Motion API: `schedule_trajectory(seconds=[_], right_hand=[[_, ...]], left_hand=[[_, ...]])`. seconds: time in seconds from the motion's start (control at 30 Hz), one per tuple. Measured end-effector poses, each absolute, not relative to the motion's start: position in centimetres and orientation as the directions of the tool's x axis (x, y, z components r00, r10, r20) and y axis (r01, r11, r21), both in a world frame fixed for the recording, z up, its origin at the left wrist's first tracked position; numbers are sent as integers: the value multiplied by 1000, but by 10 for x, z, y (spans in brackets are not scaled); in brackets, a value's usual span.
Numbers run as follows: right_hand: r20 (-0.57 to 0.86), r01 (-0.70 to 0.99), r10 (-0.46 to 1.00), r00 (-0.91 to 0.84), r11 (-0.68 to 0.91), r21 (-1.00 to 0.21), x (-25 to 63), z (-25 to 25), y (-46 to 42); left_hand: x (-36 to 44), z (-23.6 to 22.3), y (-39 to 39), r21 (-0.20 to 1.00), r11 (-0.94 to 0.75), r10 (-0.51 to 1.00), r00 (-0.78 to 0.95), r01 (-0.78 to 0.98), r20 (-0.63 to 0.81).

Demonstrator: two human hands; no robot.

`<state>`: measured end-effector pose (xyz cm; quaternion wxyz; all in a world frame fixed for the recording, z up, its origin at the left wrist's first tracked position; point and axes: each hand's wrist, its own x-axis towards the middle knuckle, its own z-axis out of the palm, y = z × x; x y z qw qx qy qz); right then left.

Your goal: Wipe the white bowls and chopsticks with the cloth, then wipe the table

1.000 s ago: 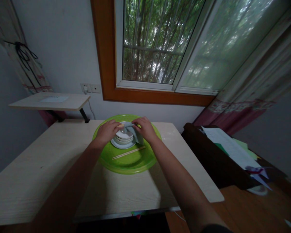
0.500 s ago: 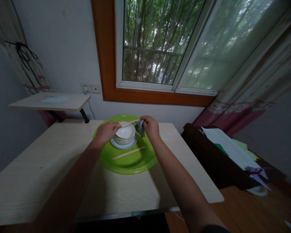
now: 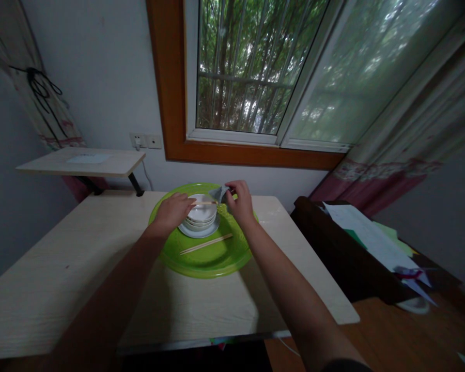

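My left hand (image 3: pixel 173 211) is closed on a chopstick (image 3: pixel 205 203), which points to the right above the top bowl. Just right of its tip, my right hand (image 3: pixel 240 200) pinches a grey cloth (image 3: pixel 219 194). Beneath them a stack of white bowls (image 3: pixel 201 213) stands on a white plate (image 3: pixel 199 232). The plate sits in a large round green basin (image 3: pixel 213 271). A pair of chopsticks (image 3: pixel 206 244) lies in the basin in front of the plate. Whether my left hand holds one chopstick or two, I cannot tell.
The basin rests on a pale wooden table (image 3: pixel 101 248). A small raised shelf (image 3: pixel 81 163) with a paper on it stands at the back left. Right of the table is a dark brown piece of furniture (image 3: pixel 333 258) with papers on top. A window (image 3: pixel 256 77) is behind.
The cloth has come off the chopstick's right end and is now lifted beside it. The chopstick, formerly tilted up into my right hand, now lies nearly level over the bowl.
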<state>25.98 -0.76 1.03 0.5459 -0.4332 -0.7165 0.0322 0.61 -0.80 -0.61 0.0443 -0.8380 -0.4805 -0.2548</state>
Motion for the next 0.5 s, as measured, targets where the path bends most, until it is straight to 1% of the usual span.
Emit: schedule_trajectory(seconds=[0.07,0.13,0.2,0.3,0.43,0.5], right_hand=[[725,578,644,-242,696,-426,251,9,-11],[666,557,603,-439,764,-325,242,7,-14],[600,549,563,-568,803,-233,237,5,-16],[572,562,541,-617,811,-162,237,3,-15],[610,586,546,-574,794,-158,240,2,-11],[614,608,559,-558,778,-156,242,2,-9]], left_hand=[[8,-6,-9,174,-546,774,414,820,478],[8,-6,-9,178,-556,769,421,812,481],[9,-5,-10,176,-562,765,427,808,482],[10,0,-12,145,-570,759,451,809,470],[11,7,-17,28,-565,751,499,825,432],[11,9,-19,4,-549,756,494,836,429]])
